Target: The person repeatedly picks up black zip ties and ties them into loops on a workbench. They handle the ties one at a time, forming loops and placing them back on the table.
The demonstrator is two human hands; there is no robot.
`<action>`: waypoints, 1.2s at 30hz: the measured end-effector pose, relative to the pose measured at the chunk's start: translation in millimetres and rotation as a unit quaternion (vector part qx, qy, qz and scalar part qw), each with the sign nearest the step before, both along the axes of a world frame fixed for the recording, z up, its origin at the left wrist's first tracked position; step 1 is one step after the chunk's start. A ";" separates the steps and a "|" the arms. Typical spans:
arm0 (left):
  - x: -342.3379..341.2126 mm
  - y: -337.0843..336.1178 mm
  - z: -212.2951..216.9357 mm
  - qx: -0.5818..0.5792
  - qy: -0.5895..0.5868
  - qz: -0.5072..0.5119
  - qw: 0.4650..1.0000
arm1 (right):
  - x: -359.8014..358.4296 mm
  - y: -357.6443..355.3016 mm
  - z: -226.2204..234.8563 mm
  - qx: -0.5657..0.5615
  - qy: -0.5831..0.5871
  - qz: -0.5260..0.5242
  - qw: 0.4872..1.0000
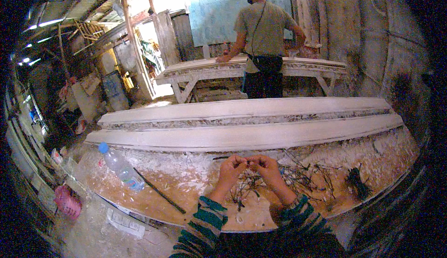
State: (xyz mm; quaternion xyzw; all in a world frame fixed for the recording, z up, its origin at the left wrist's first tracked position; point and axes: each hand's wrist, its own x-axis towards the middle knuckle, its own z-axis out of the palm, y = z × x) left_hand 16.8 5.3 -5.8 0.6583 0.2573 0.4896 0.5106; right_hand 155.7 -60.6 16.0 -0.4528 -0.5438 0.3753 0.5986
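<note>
My left hand (231, 168) and my right hand (265, 168) meet over the middle of the worktable (153, 176), fingertips pinched together. Something small and dark shows between them, too small to name. Beneath and to the right of them lie loose thin dark strands (321, 176), like twigs or wire. A thicker bundle of dark strands (357, 183) rests at the right end. Just beyond my left fingers is a short dark stick (220, 158). Farther left, a long thin dark rod (160, 191) lies slantwise on the wood.
A clear plastic bottle with a blue cap (117, 167) lies at the left. Two long whitish strips (242, 136) run along the table's far side. Beyond, a person (263, 34) stands at another bench (186, 74). A pink basket (68, 202) is on the floor at left.
</note>
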 end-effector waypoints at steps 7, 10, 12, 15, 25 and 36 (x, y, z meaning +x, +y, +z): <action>1.4 2.0 -5.5 -0.003 0.049 0.050 0.998 | 1.8 0.7 1.1 -0.026 -0.020 -0.001 0.999; -1.4 1.8 3.0 0.011 0.033 0.078 0.996 | 1.1 5.0 -7.2 -0.045 -0.026 0.011 0.999; -5.3 -0.7 8.4 0.115 0.105 0.160 0.975 | -3.6 5.3 -15.5 -0.053 0.031 0.028 0.998; -7.3 -2.6 11.0 0.106 0.132 0.189 0.967 | -7.2 9.9 -20.2 -0.008 -0.018 0.014 1.000; -7.9 -3.9 18.6 -0.051 -0.062 0.023 0.996 | -2.8 0.8 -2.9 -0.024 0.067 -0.022 0.997; -3.7 -1.0 14.1 -0.114 0.007 -0.078 0.990 | 1.0 3.3 -7.6 -0.006 0.055 0.000 0.998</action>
